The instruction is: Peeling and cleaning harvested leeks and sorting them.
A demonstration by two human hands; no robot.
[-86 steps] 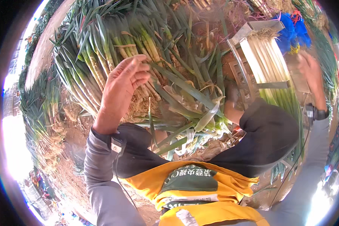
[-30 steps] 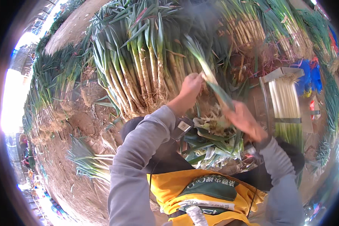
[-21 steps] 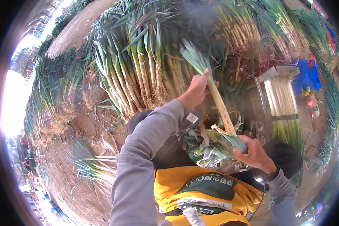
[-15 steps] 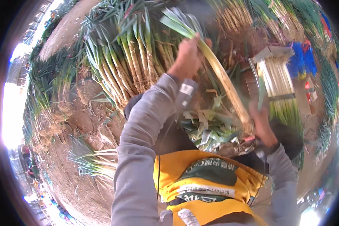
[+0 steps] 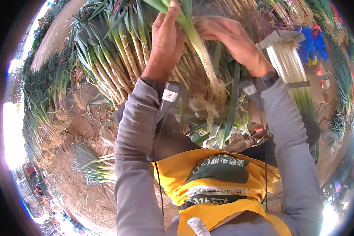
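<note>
My left hand (image 5: 167,43) is closed around the green upper part of a leek (image 5: 200,49), its thumb lying along the leaves. The leek hangs at a slant, with its pale root end lower and to the right. My right hand (image 5: 240,45) is beside the stalk, fingers stretched toward it and slightly blurred; the fingertips are close to or touching the leek, and I cannot tell which. Below, a long green leaf (image 5: 233,102) extends down over a heap of stripped leaves (image 5: 216,135) between my knees.
A large row of leeks (image 5: 114,59) leans at the far left. On the right, a metal tray (image 5: 281,37) holds pale trimmed stalks beside blue plastic material (image 5: 312,49). A small leek bundle (image 5: 96,165) lies on the soil to my left. More leeks line the far right edge.
My right hand has moved up and left from the leek's root end to its upper part. My left hand has shifted left and up with the leek, which now hangs steeper.
</note>
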